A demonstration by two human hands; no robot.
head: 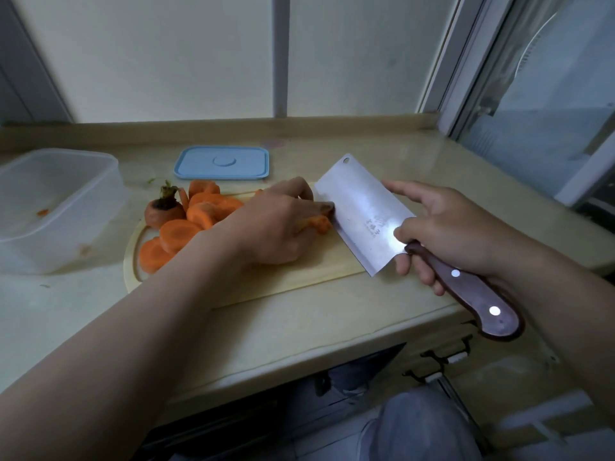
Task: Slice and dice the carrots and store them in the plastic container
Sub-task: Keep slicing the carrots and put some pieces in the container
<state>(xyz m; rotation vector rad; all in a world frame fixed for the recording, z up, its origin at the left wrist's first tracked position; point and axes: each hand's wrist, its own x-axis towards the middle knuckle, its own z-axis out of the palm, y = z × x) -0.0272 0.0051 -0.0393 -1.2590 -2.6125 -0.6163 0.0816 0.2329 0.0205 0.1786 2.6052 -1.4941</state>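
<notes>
Our left hand (276,224) curled over a carrot (322,224) stub on the board (299,272), holding it against the knife (362,211) blade. Our right hand (446,234) gripped the knife's handle, forefinger stretched out. Slices (186,227) lay piled at the board's left end, beside the open container (56,207) on the surface (299,327).

Bare forearms (133,327), seemingly grey trousers (416,427)

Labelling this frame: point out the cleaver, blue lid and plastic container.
cleaver (362,211): head view, flat of the blade.
blue lid (221,163): head view, centre of its top.
plastic container (46,251): head view, its front wall.
</notes>
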